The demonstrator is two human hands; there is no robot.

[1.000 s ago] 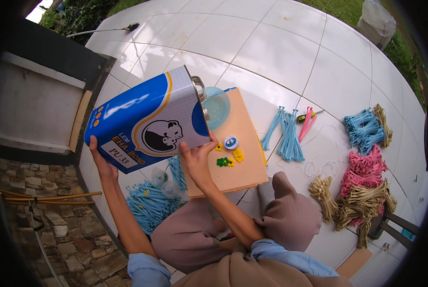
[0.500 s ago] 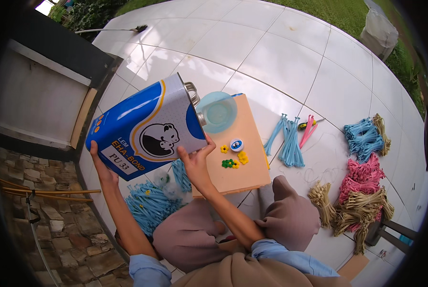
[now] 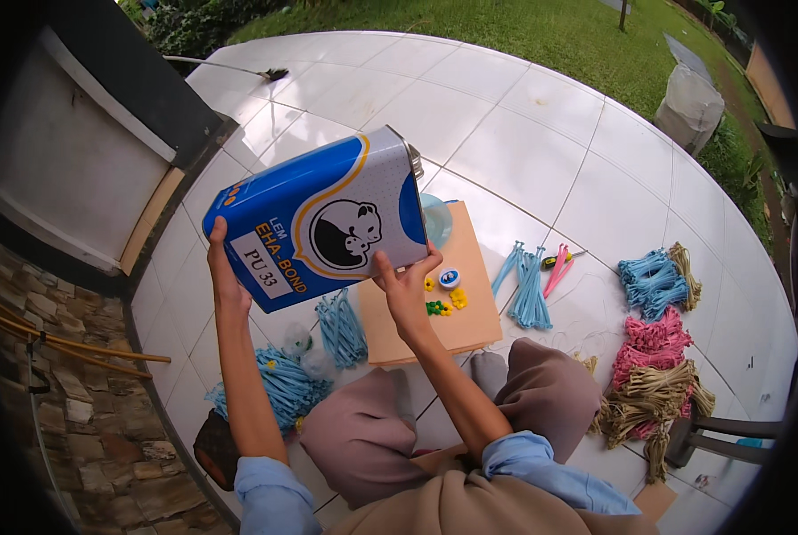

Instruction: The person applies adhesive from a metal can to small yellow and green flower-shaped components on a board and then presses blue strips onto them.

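A large rectangular metal can [image 3: 323,214], blue and white with a panda picture, is held up tilted in front of me. My left hand [image 3: 225,272] grips its lower left end. My right hand [image 3: 409,292] closes around the lower right corner, its thumb on the front face. The can's capped top end points right and partly covers a translucent blue bowl [image 3: 438,219]. Below lies a tan board [image 3: 390,334] with a small round white-and-blue container [image 3: 450,277], yellow flower shapes [image 3: 458,299] and small green pieces [image 3: 436,308].
Light-blue cord bundles [image 3: 270,383] lie by my left leg, more blue strands [image 3: 530,294] right of the board. A screwdriver [image 3: 559,259] rests beside pink strands [image 3: 556,274]. Blue bundles [image 3: 653,281], pink bundles [image 3: 653,343] and beige bundles [image 3: 653,397] are piled at right, near a dark chair [image 3: 724,441].
Both hands have moved the can to the right, and it now hides more of the bowl and its own cap end. The whole view has shifted, showing more grass at the top.
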